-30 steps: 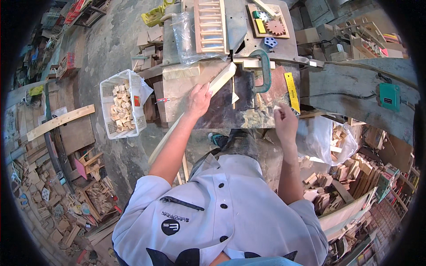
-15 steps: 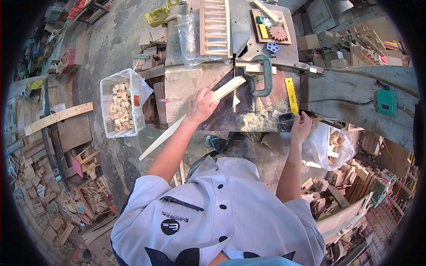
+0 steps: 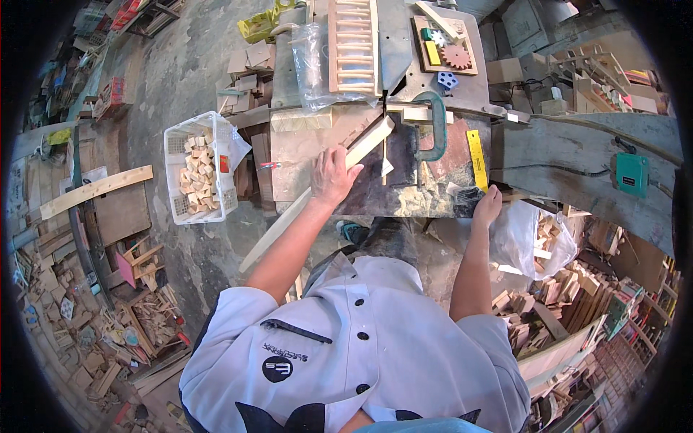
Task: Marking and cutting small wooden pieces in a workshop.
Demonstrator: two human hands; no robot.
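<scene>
1. Your left hand is gripping the pale wooden strip, left of the green clamp
2. The strip slants, its far end nearest the clamp
3. Your right hand is right of the clamp, nearer you; I cannot tell whether it is closed
4. The yellow ruler lies just right of the clamp
5. The slatted wooden rack lies beyond the clamp, leftward; the white crate stands well left of it

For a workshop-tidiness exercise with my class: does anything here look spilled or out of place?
Yes. Pale sawdust lies loose near the front edge of the worktable, looking spilled rather than collected. Wood offcuts lie jumbled at the picture's lower left, unlike the blocks gathered in the white crate.
</scene>
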